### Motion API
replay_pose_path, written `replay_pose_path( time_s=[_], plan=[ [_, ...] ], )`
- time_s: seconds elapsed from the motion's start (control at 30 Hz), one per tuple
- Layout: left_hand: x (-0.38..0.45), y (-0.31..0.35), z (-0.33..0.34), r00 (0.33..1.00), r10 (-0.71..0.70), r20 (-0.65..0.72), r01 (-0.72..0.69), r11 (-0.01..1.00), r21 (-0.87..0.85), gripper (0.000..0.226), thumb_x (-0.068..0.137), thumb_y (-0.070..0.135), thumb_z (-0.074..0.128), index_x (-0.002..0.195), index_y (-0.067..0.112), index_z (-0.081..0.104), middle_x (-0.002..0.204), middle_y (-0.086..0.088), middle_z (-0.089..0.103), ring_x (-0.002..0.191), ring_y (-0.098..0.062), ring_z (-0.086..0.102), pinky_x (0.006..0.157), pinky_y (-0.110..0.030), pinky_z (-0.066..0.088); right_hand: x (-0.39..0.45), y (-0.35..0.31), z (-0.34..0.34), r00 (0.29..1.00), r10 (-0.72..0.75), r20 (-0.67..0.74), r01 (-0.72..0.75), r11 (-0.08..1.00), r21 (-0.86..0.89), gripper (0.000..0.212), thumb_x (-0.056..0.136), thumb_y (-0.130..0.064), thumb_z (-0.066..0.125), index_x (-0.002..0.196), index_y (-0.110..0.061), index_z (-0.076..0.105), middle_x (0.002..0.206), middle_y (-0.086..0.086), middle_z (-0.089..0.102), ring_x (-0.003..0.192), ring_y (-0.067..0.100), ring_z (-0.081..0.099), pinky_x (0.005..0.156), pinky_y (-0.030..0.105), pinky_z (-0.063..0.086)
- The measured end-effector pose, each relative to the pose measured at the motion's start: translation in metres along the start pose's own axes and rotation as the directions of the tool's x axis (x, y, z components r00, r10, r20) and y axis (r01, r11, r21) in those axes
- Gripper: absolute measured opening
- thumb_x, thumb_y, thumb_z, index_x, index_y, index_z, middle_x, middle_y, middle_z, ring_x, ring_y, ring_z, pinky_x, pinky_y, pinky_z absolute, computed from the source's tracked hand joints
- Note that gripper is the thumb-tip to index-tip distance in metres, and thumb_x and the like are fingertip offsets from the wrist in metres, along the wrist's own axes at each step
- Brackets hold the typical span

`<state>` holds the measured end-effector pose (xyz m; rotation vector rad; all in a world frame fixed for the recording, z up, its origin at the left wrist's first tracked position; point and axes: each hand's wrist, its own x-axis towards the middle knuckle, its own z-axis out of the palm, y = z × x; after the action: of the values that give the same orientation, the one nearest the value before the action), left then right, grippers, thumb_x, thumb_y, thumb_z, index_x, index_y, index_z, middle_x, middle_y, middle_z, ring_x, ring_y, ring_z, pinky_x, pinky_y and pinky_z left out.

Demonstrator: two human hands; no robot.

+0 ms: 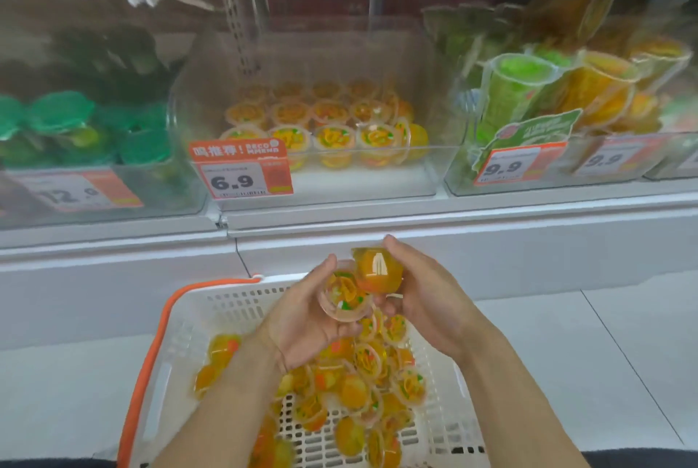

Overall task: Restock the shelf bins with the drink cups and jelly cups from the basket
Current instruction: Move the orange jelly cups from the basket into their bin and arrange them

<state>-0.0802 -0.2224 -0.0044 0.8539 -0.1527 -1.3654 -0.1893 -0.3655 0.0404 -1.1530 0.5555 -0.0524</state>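
Basket [211, 320] below; jelly cups [362, 282] between both hands' fingers [396, 252].

The orange price tag [241, 173] on the middle bin [325, 188] reads "6.9" under the words "RECOMMEND". To the right, two tags [504, 165] on the drink-cup bin [547, 184] each read "9.9". The blurred tag [71, 193] on the left bin seems to begin "12".
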Motion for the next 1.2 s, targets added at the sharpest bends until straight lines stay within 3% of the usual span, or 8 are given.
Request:
replay_pose_path(
  time_s=[0.17, 0.37, 0.57, 0.73, 0.83, 0.9, 1.03, 1.2],
  plan=[
    [-0.023, 0.08, 0.052, 0.999, 0.031, 0.012, -0.033, 0.924, 0.381, 0.043, 0.079, 0.054, 0.069, 0.107, 0.021, 0.075, 0.099, -0.015, 0.069, 0.077, -0.027, 0.066, 0.06, -0.029, 0.053, -0.018, -0.064, 0.019, 0.974, -0.226, 0.023, 0.227, 0.964, -0.139, 0.068, 0.062, -0.035, 0.082, 0.126, -0.023, 0.061, 0.109, 0.003, 0.072, 0.088, 0.019, 0.068, 0.072, 0.035, 0.052],
    [-0.053, 0.152, 0.079, 0.992, 0.122, -0.003, -0.107, 0.883, 0.458, 0.038, 0.081, 0.031, 0.07, 0.114, 0.013, 0.072, 0.102, -0.017, 0.068, 0.079, -0.026, 0.066, 0.057, -0.027, 0.054, -0.025, -0.114, 0.049, 0.896, -0.404, 0.187, 0.441, 0.863, -0.247, 0.058, 0.069, -0.007, 0.084, 0.123, -0.021, 0.065, 0.115, 0.002, 0.073, 0.106, 0.017, 0.069, 0.081, 0.024, 0.055],
    [-0.09, 0.159, 0.041, 0.888, 0.38, -0.26, -0.229, 0.854, 0.467, 0.03, 0.089, 0.024, 0.064, 0.111, 0.004, 0.069, 0.105, -0.024, 0.069, 0.087, -0.035, 0.07, 0.066, -0.038, 0.056, -0.001, -0.135, 0.075, 0.88, -0.445, 0.163, 0.469, 0.867, -0.168, 0.045, 0.076, -0.003, 0.071, 0.12, -0.01, 0.066, 0.111, 0.008, 0.073, 0.096, 0.025, 0.072, 0.067, 0.041, 0.062],
    [-0.107, 0.165, 0.023, 0.848, 0.442, -0.293, -0.271, 0.837, 0.476, 0.024, 0.094, 0.025, 0.06, 0.101, 0.005, 0.07, 0.093, -0.021, 0.069, 0.087, -0.037, 0.069, 0.073, -0.042, 0.057, 0.046, -0.16, 0.101, 0.744, -0.632, 0.218, 0.613, 0.515, -0.599, 0.039, 0.085, -0.005, 0.076, 0.112, -0.033, 0.071, 0.116, -0.005, 0.071, 0.111, 0.021, 0.066, 0.092, 0.045, 0.056],
    [-0.112, 0.17, 0.022, 0.845, 0.435, -0.31, -0.245, 0.832, 0.498, 0.03, 0.096, 0.027, 0.057, 0.108, 0.001, 0.068, 0.096, -0.023, 0.071, 0.09, -0.038, 0.071, 0.07, -0.039, 0.058, 0.077, -0.166, 0.123, 0.704, -0.675, 0.222, 0.489, 0.233, -0.841, 0.041, 0.088, -0.01, 0.073, 0.114, -0.041, 0.07, 0.131, -0.009, 0.059, 0.12, 0.01, 0.055, 0.107, 0.033, 0.043],
    [-0.118, 0.174, 0.02, 0.848, 0.427, -0.313, -0.222, 0.823, 0.523, 0.031, 0.096, 0.028, 0.058, 0.111, 0.003, 0.068, 0.101, -0.021, 0.072, 0.092, -0.036, 0.071, 0.07, -0.039, 0.058, 0.093, -0.167, 0.136, 0.76, -0.619, 0.199, 0.411, 0.22, -0.885, 0.037, 0.088, -0.01, 0.073, 0.115, -0.036, 0.073, 0.127, -0.008, 0.061, 0.115, 0.011, 0.057, 0.105, 0.031, 0.044],
    [-0.126, 0.187, 0.017, 0.85, 0.435, -0.297, -0.238, 0.821, 0.519, 0.027, 0.096, 0.026, 0.057, 0.109, 0.007, 0.069, 0.099, -0.016, 0.074, 0.09, -0.034, 0.072, 0.072, -0.038, 0.057, 0.115, -0.164, 0.148, 0.934, -0.292, 0.206, 0.317, 0.41, -0.855, 0.026, 0.088, -0.015, 0.075, 0.109, -0.03, 0.076, 0.112, -0.007, 0.072, 0.101, 0.011, 0.067, 0.091, 0.039, 0.058],
    [-0.128, 0.193, 0.015, 0.832, 0.442, -0.336, -0.249, 0.838, 0.486, 0.025, 0.095, 0.025, 0.058, 0.111, 0.008, 0.069, 0.1, -0.017, 0.074, 0.093, -0.037, 0.071, 0.075, -0.042, 0.058, 0.124, -0.163, 0.155, 0.97, -0.019, 0.242, 0.221, 0.482, -0.848, 0.018, 0.098, -0.024, 0.063, 0.101, -0.029, 0.08, 0.098, -0.008, 0.077, 0.097, 0.014, 0.072, 0.089, 0.039, 0.059]
  ],
)
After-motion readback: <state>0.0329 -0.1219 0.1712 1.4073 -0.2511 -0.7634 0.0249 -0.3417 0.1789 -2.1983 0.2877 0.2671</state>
